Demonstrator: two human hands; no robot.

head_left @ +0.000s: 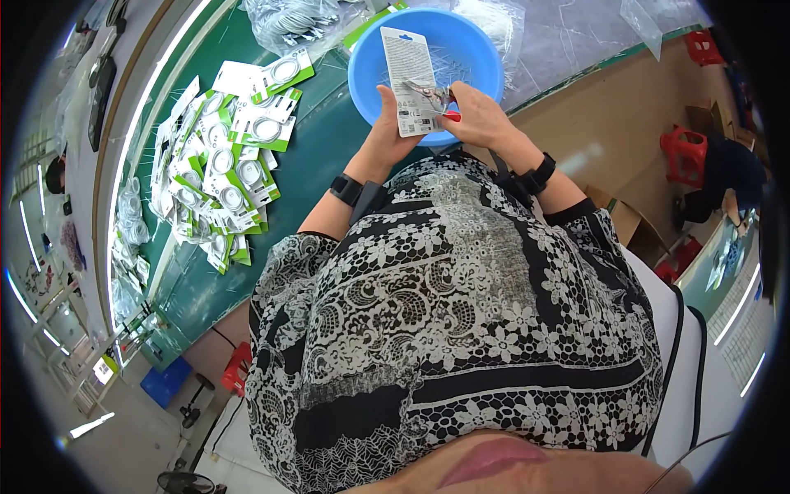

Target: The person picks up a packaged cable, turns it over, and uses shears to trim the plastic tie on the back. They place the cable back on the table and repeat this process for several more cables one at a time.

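My left hand grips a white packaging card by its lower left edge, with its printed back facing up. The card has a blue hang-hole mark at its top. In my right hand is a small pair of metal cutters with a bit of red at the handle. Their jaws lie across the middle of the card; whether they touch it I cannot tell. Both hands are over the near rim of a blue plastic basin, which holds many thin, pale strips.
Left of the basin, a heap of white and green carded cables covers part of the green table. Bagged cables lie behind, beside clear plastic bags. At right are red stools, cardboard boxes and another person.
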